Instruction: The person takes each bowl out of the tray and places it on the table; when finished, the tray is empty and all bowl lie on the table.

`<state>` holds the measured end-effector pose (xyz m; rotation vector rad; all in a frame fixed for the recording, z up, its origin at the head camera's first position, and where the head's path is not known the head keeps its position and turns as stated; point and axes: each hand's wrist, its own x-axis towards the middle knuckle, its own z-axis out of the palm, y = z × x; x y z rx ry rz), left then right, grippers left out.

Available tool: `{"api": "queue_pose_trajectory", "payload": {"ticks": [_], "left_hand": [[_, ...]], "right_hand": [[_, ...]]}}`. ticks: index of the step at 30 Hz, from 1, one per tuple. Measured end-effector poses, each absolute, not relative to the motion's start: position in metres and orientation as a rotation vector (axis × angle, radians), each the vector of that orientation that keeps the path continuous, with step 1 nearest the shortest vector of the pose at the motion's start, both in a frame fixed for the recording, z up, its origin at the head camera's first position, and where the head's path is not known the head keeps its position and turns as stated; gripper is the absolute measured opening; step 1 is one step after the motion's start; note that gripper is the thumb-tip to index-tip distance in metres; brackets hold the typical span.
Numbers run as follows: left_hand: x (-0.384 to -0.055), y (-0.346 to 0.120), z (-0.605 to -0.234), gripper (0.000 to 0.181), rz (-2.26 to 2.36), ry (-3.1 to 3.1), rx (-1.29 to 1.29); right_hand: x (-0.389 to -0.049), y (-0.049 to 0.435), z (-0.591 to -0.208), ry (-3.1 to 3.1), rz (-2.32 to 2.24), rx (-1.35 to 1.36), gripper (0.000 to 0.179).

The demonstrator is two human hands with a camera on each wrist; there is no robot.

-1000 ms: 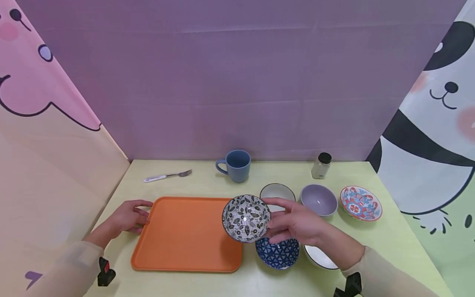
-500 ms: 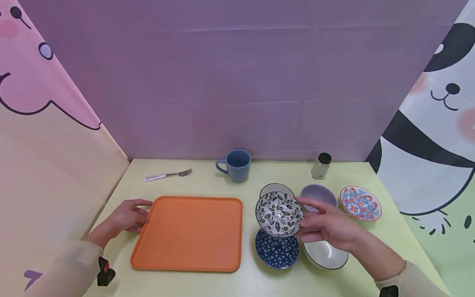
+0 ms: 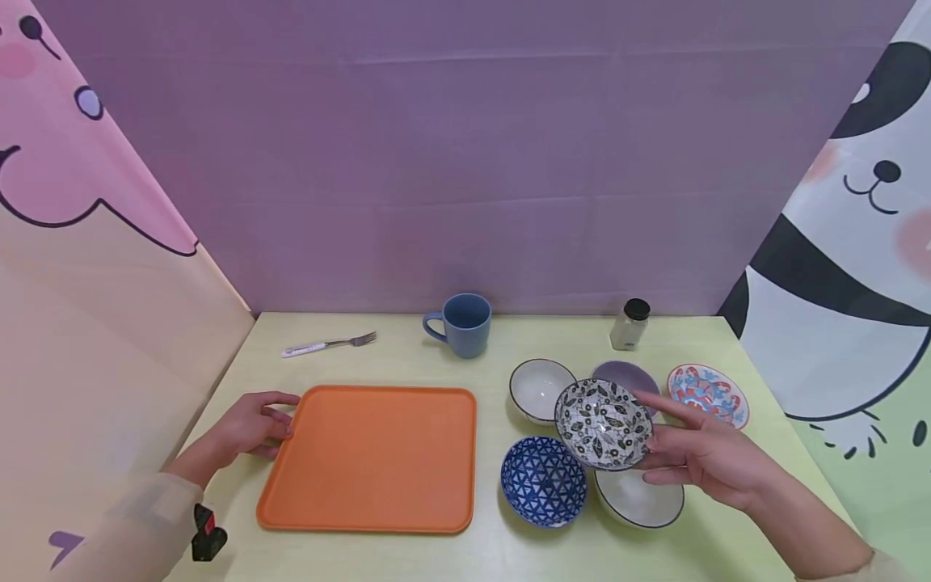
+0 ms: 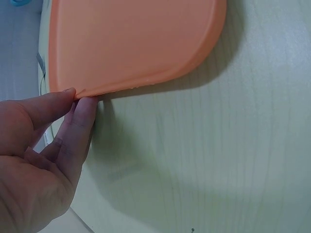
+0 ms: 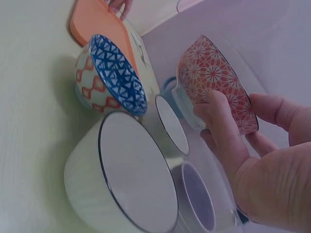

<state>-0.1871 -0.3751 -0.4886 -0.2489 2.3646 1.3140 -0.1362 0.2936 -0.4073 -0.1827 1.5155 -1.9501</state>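
My right hand (image 3: 701, 453) pinches the rim of a patterned bowl (image 3: 602, 424), black and white leaves inside and red flowers outside. In the right wrist view the bowl (image 5: 214, 80) is raised clear of the table. Below it in the head view are a blue triangle-patterned bowl (image 3: 543, 482), a white bowl (image 3: 640, 499), a second white bowl (image 3: 538, 388) and a partly hidden purple bowl (image 3: 624, 374). At the left, my left hand (image 3: 250, 424) holds the edge of an orange tray (image 3: 367, 457); its thumb and fingers pinch the tray rim (image 4: 104, 91) in the left wrist view.
A blue mug (image 3: 466, 325) and a fork (image 3: 329, 345) lie behind the tray. At the back right stands a glass jar (image 3: 629, 325) with a black lid. A red and blue patterned bowl (image 3: 709, 394) is partly covered by the right fingers.
My right hand has carried the leaf-patterned bowl rightward, from over the tray's right edge to above the other bowls. My left hand and the tray have stayed put.
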Motion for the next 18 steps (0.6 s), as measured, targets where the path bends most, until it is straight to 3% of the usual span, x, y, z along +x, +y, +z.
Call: {"api": "queue_pose_trajectory", "payload": {"ticks": [11,18], "left_hand": [[-0.187,-0.373,-0.483,0.061,1.330,2.351,-0.246],[-0.187,-0.376,-0.488,0.060,1.331,2.350,-0.236]], "right_hand": [[-0.124,0.348,-0.415,1.471,-2.033,-0.167,0.062],[-0.112,0.382,-0.424,1.499,-2.048,-0.001,0.063]]}}
